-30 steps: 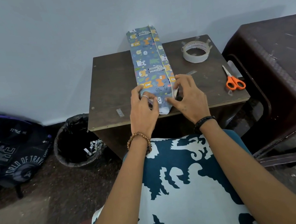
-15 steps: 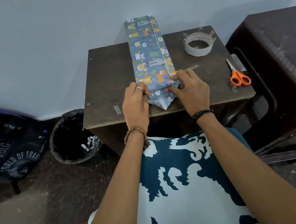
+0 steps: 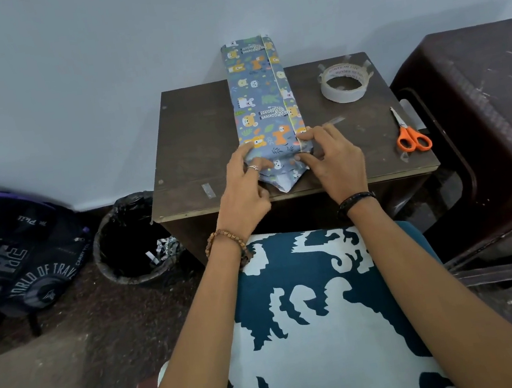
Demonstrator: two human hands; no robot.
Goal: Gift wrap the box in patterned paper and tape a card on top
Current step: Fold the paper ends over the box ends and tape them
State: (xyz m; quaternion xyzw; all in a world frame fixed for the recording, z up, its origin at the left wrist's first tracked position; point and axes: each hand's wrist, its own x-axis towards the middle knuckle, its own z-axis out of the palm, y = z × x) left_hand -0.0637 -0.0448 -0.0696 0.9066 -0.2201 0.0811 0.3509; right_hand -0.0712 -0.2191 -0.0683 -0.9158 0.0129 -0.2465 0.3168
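My left hand (image 3: pixel 244 185) and right hand (image 3: pixel 333 158) now pinch the side flaps tighter at the near end of the box (image 3: pixel 262 103) on the table (image 3: pixel 197 142) — the point (image 3: pixel 285 184) has sharpened, ready for folding up and taping.

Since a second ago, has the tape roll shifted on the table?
No. The tape roll sits at the table's far right corner as before; only the camera shifted.

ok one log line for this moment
left hand and right hand: folding near end flap | long blue animal-print wrapped box: on table
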